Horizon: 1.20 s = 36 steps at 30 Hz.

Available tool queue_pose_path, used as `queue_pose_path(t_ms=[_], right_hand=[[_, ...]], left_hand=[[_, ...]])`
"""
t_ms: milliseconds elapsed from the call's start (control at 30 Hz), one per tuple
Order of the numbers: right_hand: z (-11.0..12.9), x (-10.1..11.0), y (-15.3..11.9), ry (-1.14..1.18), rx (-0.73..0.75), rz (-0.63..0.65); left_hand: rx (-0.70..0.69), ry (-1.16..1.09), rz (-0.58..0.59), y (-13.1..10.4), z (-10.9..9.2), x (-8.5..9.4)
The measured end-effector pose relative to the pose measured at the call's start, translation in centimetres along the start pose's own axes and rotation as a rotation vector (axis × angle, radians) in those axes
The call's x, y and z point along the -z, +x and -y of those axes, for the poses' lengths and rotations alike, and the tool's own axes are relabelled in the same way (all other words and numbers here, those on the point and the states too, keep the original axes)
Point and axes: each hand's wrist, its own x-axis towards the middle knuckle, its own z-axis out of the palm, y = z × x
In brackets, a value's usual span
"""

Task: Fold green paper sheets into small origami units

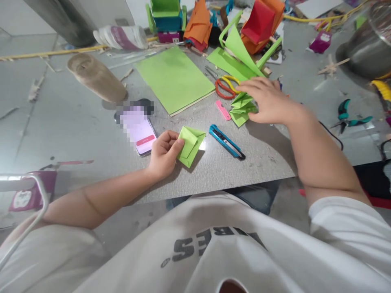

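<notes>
My left hand (165, 154) pinches a small folded green paper (188, 147) between thumb and fingers, just above the table. My right hand (265, 99) reaches over several pleated green paper pieces (241, 110), its thumb apart from its fingers and close to their edge; whether it touches them is hard to tell. Between the hands lie a blue utility knife (226, 141) and a small pink cutter (222, 110). Scissors with red and yellow handles (226, 87) rest beside my right fingertips. A phone (139, 128) with a lit screen lies left of my left hand.
Green paper sheets (175, 81) lie ahead, with a tan bottle-shaped object (97, 77) to their left. Folded orange paper (198, 25), a red paper seat (259, 20) and a white bottle (122, 37) stand farther back. Pliers (351, 118) are at the right.
</notes>
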Motion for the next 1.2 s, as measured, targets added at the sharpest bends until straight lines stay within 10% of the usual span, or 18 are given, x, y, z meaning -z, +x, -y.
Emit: queue_pose_path(t_ms=[300, 533, 733, 967, 1200], right_hand=[[-3.7, 2.2, 0.6, 0.028, 0.126, -0.008], [9.7, -2.4, -0.9, 0.016, 0.532, -0.499], [14.4, -6.4, -2.2, -0.029, 0.780, -0.158], [13.1, -6.2, -2.3, -0.013, 0.599, -0.038], [9.3, -4.1, -0.9, -0.115, 0.182, -0.180]], left_hand=[[0.106, -0.013, 0.015, -0.1, 0.5, -0.1], [0.293, -0.212, 0.121, -0.2, 0.5, -1.0], [0.387, -0.361, 0.195, -0.3, 0.0, -1.1], [0.322, -0.530, 0.416, -0.9, -0.2, -0.9], [0.162, -0.334, 0.275, -0.6, 0.6, -0.7]])
